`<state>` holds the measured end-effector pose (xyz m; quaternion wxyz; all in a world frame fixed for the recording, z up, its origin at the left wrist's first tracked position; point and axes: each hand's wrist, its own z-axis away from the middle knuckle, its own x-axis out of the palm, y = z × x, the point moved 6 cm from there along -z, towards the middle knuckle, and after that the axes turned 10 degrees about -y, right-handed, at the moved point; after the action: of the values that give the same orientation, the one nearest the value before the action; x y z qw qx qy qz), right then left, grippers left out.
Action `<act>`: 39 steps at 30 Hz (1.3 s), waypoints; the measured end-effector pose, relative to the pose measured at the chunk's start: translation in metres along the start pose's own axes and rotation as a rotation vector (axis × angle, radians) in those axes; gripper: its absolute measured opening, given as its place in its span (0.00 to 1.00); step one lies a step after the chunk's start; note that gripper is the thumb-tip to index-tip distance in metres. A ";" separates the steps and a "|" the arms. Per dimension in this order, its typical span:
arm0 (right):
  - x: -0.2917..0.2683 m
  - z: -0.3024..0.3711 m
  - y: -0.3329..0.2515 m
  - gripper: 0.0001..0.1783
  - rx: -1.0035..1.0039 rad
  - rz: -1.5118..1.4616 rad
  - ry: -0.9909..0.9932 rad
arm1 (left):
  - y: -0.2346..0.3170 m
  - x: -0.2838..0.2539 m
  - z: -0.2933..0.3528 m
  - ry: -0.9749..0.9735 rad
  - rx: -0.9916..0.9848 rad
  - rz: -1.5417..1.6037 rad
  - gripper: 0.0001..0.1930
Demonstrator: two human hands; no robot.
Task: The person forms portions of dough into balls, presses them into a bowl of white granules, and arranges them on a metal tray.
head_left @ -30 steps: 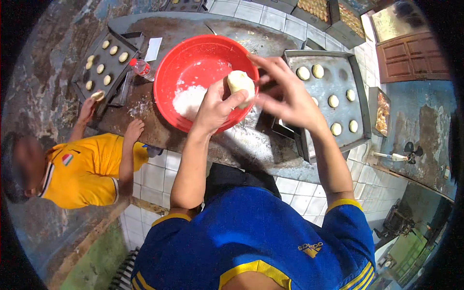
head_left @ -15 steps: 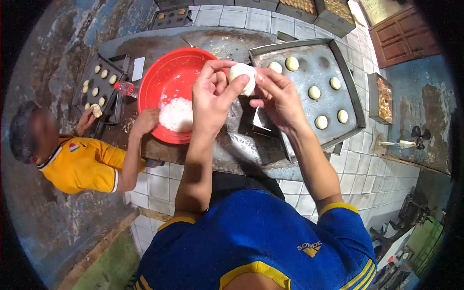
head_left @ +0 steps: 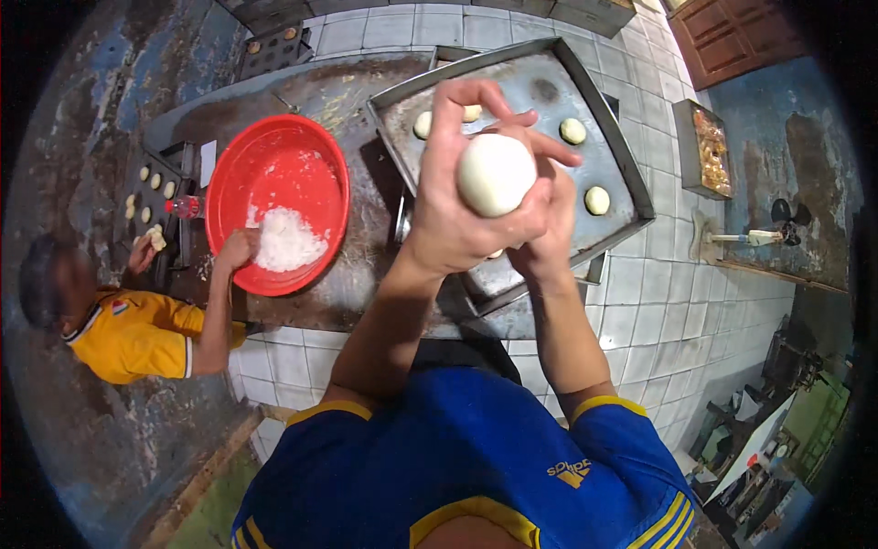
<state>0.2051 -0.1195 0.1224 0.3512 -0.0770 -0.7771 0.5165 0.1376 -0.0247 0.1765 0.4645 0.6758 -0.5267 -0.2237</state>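
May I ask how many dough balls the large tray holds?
4 clearly on the tray: one dough ball and a second at left, a third and fourth at right. A pale sliver below the left hand may be another; more may be hidden.

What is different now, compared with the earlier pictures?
The dough ball, held in the left hand, went from over the red bowl's right rim to over the large tray; the right hand closed in against the left. A co-worker's hand moved from the table edge to the bowl's white heap. Their other hand still holds a dough piece.
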 end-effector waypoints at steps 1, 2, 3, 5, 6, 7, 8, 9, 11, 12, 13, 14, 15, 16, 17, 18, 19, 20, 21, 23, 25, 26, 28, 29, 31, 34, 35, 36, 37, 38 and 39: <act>-0.001 0.001 -0.019 0.21 0.012 0.009 -0.119 | 0.003 0.005 -0.006 -0.055 0.064 0.047 0.36; 0.002 0.005 -0.030 0.22 0.027 0.016 -0.238 | 0.008 0.014 -0.009 -0.108 0.126 0.094 0.36; -0.008 0.004 -0.032 0.23 -0.019 -0.030 -0.187 | 0.003 0.033 -0.013 -0.107 0.117 0.128 0.37; -0.029 0.000 -0.025 0.24 -0.108 -0.118 -0.093 | -0.006 0.051 -0.020 -0.190 0.133 0.077 0.36; -0.037 -0.003 -0.025 0.22 -0.092 0.049 -0.114 | -0.014 0.052 -0.020 -0.134 0.068 0.064 0.36; -0.044 -0.007 -0.026 0.20 -0.075 0.217 -0.137 | -0.025 0.052 -0.021 -0.078 0.004 0.053 0.35; -0.052 -0.012 -0.024 0.19 -0.061 0.379 -0.162 | -0.037 0.043 -0.021 -0.041 -0.043 0.064 0.36; -0.063 -0.016 -0.023 0.17 0.116 0.410 -0.384 | -0.046 0.031 -0.018 0.010 -0.103 0.091 0.36; -0.105 -0.021 -0.029 0.19 0.389 0.555 -0.524 | -0.076 0.008 -0.021 0.068 -0.165 -0.061 0.37; -0.123 -0.029 -0.033 0.23 0.485 0.676 -0.445 | -0.092 -0.001 -0.030 0.080 -0.063 -0.401 0.40; -0.130 -0.044 -0.040 0.27 0.399 0.646 -0.357 | -0.115 0.001 -0.038 0.011 -0.071 -0.452 0.40; -0.132 -0.059 -0.045 0.31 0.315 0.605 -0.280 | -0.126 0.004 -0.048 -0.023 0.006 -0.586 0.39; -0.129 -0.073 -0.042 0.33 0.295 0.542 -0.296 | -0.138 0.008 -0.059 -0.046 0.086 -0.717 0.38; -0.135 -0.087 -0.034 0.35 0.300 0.612 -0.339 | -0.167 0.011 -0.063 -0.093 -0.162 -0.495 0.36; -0.140 -0.102 -0.028 0.35 0.276 0.650 -0.348 | -0.176 0.011 -0.073 -0.077 -0.151 -0.509 0.35; -0.148 -0.114 -0.024 0.35 0.251 0.692 -0.354 | -0.187 0.011 -0.086 -0.064 -0.139 -0.518 0.34; -0.167 -0.124 -0.015 0.35 0.283 0.774 -0.323 | -0.197 0.009 -0.096 -0.058 -0.135 -0.515 0.34; -0.180 -0.134 -0.006 0.33 0.271 0.833 -0.277 | -0.210 0.009 -0.107 -0.101 -0.154 -0.550 0.33; -0.187 -0.145 -0.003 0.32 0.290 0.836 -0.291 | -0.222 0.009 -0.116 -0.145 -0.174 -0.587 0.33; -0.201 -0.168 0.005 0.30 0.290 0.842 -0.321 | -0.247 0.002 -0.131 -0.165 -0.243 -0.578 0.33; -0.227 -0.190 0.021 0.29 0.273 0.868 -0.305 | -0.269 -0.004 -0.141 -0.249 -0.353 -0.531 0.40; -0.245 -0.201 0.034 0.29 0.261 0.895 -0.284 | -0.283 -0.011 -0.140 -0.253 -0.349 -0.538 0.40; -0.280 -0.218 0.069 0.29 0.255 0.969 -0.254 | -0.300 -0.033 -0.137 -0.153 -0.366 -0.604 0.48; -0.284 -0.222 0.086 0.29 0.294 1.111 -0.247 | -0.300 -0.047 -0.134 -0.099 -0.424 -0.613 0.51; -0.303 -0.226 0.125 0.30 0.281 1.376 -0.328 | -0.305 -0.057 -0.137 -0.078 -0.349 -0.623 0.46; -0.301 -0.224 0.126 0.36 0.310 1.335 -0.376 | -0.313 -0.043 -0.148 -0.050 -0.223 -0.648 0.31; -0.308 -0.220 0.124 0.36 0.316 1.338 -0.364 | -0.325 -0.032 -0.153 -0.099 -0.239 -0.689 0.28; -0.310 -0.219 0.116 0.39 0.188 1.360 -0.330 | -0.339 -0.024 -0.157 -0.144 -0.249 -0.730 0.26; -0.313 -0.217 0.105 0.41 0.062 1.383 -0.295 | -0.359 -0.013 -0.158 -0.210 -0.276 -0.736 0.25; -0.317 -0.211 0.095 0.42 0.123 1.344 -0.235 | -0.374 -0.010 -0.150 -0.209 -0.278 -0.738 0.25; -0.311 -0.202 0.074 0.39 0.208 1.289 -0.199 | -0.390 -0.005 -0.140 -0.312 -0.326 -0.967 0.27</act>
<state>0.5439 -0.0847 -0.0421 -0.0962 -0.4445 -0.5500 0.7005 0.4430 0.0400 -0.0958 0.3235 0.7192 -0.1761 -0.5891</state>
